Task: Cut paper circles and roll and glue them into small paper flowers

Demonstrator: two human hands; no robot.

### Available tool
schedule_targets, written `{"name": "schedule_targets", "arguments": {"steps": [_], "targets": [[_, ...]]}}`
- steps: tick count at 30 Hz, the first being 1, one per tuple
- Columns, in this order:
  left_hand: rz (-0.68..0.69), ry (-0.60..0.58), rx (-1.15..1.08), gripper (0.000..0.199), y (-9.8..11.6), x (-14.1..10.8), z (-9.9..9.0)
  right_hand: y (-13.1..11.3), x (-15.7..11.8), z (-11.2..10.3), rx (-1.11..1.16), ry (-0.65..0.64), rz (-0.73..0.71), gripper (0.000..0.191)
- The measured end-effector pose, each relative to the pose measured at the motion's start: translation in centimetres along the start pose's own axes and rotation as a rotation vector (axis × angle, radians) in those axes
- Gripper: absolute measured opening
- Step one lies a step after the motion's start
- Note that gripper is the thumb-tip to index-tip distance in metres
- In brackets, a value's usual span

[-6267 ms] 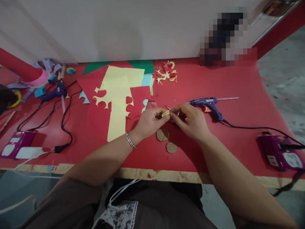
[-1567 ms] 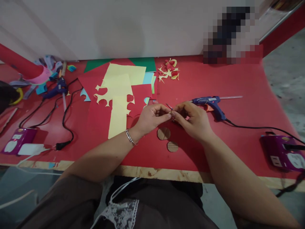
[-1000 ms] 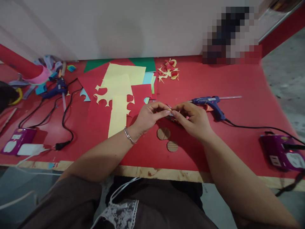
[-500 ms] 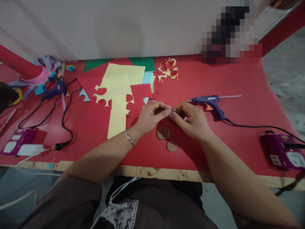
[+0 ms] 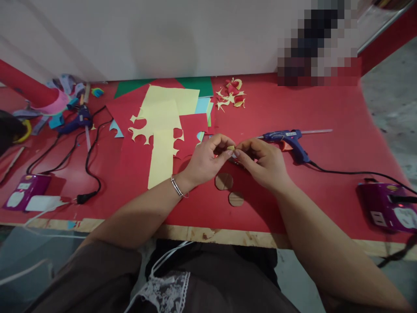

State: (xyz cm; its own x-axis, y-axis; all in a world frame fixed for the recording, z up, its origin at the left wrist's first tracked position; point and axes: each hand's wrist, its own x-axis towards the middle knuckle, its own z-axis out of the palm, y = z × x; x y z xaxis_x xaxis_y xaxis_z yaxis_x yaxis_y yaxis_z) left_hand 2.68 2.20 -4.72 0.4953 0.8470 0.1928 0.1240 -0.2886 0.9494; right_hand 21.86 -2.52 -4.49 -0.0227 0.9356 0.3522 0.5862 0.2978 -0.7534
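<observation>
Both hands meet over the middle of the red table. Between the fingertips is a small yellow piece. My left hand, with a silver bracelet at the wrist, pinches it from the left. My right hand is closed beside it, thumb and fingers pressed together at the same piece. Something small, whitish and pink, shows partly under the right fingers. Just below the hands lie two round cardboard discs, a larger one and a smaller one.
A blue glue gun lies to the right, its cord running to a purple box. Cut yellow paper covers red sheets on the left. Paper scraps sit at the back. Another glue gun and purple box are far left.
The small piece between my fingertips now shows yellow, where a bit of blue showed before. My fingers have shifted slightly around it.
</observation>
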Motion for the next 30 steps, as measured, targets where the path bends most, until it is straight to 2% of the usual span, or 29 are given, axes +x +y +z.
{"name": "schedule_targets", "arguments": {"steps": [4,6,9,11,14,18,21,24,27,30], "targets": [[0.042,-0.087,0.12,0.028,0.7,-0.2,-0.3,0.1,0.1,0.0,-0.003,-0.027,0.01,0.013],[0.064,-0.083,0.127,0.031,0.9,-0.2,-0.5,0.0,0.1,-0.1,-0.006,-0.007,0.012,0.014],[0.047,-0.013,0.165,0.024,0.5,0.1,-1.1,0.0,0.1,-0.3,0.002,0.059,0.03,0.018],[0.009,-0.015,0.269,0.013,0.0,0.5,-1.8,0.1,0.1,-0.4,-0.005,0.11,0.046,0.02],[-0.03,-0.128,0.44,0.008,-0.7,0.8,-2.9,0.3,0.1,-0.5,-0.029,0.167,0.054,0.019],[-0.018,-0.288,0.564,0.012,-0.8,0.8,-3.6,0.3,0.1,-0.6,-0.036,0.164,0.049,0.018],[-0.012,-0.297,0.576,0.007,-0.7,0.8,-3.6,0.0,0.1,-0.6,-0.024,0.144,0.063,0.018],[0.014,-0.255,0.518,0.002,-0.6,0.9,-3.3,-0.1,0.1,-0.5,0.018,0.121,0.078,0.02],[-0.011,-0.205,0.391,0.002,-0.6,1.0,-2.9,0.0,0.1,-0.3,0.054,0.095,0.081,0.023],[-0.008,-0.219,0.382,0.008,-0.6,0.9,-2.8,0.2,0.0,-0.2,0.045,0.082,0.076,0.024]]}}
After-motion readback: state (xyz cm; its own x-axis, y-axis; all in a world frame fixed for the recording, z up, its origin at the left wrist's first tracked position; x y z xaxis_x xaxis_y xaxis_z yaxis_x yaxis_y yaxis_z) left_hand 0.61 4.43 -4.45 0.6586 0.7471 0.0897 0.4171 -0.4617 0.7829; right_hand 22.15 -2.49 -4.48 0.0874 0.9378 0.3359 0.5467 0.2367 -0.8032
